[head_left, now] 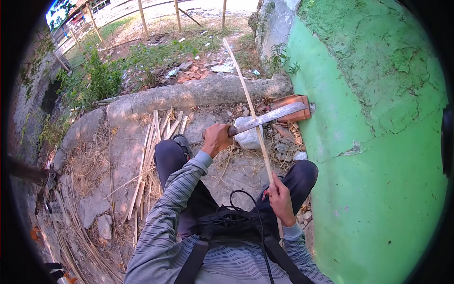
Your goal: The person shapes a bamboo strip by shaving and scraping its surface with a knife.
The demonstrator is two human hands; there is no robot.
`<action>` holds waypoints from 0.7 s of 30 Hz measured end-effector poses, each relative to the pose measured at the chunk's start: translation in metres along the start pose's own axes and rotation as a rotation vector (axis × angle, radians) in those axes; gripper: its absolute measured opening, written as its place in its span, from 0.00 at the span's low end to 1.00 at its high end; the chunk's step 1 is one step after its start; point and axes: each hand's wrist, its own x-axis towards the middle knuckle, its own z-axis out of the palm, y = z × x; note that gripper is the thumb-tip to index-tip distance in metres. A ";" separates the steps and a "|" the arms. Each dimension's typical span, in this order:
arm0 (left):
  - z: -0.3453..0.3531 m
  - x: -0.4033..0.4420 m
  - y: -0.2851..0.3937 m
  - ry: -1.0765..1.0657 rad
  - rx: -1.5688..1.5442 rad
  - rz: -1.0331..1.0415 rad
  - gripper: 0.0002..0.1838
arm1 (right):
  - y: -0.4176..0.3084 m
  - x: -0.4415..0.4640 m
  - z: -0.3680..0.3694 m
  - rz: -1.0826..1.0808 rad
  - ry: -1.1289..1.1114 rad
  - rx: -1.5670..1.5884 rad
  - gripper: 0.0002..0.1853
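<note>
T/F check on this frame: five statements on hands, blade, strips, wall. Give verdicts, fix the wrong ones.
1. The left hand grips a machete by its handle. True.
2. The right hand is empty. False: it holds a long pale strip.
3. In this view, the machete's blade crosses that strip. True.
4. The loose strips lie beside the right leg. False: they lie beside the left leg.
5. The wall at picture right is green. True.
</note>
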 end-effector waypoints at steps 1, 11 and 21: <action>0.000 0.000 0.002 0.002 -0.002 0.000 0.11 | 0.001 0.002 -0.001 -0.023 0.011 -0.013 0.25; -0.008 0.001 -0.002 0.039 -0.025 -0.007 0.10 | -0.014 -0.003 -0.001 0.054 -0.032 -0.005 0.25; -0.007 0.023 -0.013 0.067 0.037 0.014 0.08 | -0.010 -0.012 -0.013 -0.018 -0.035 -0.078 0.26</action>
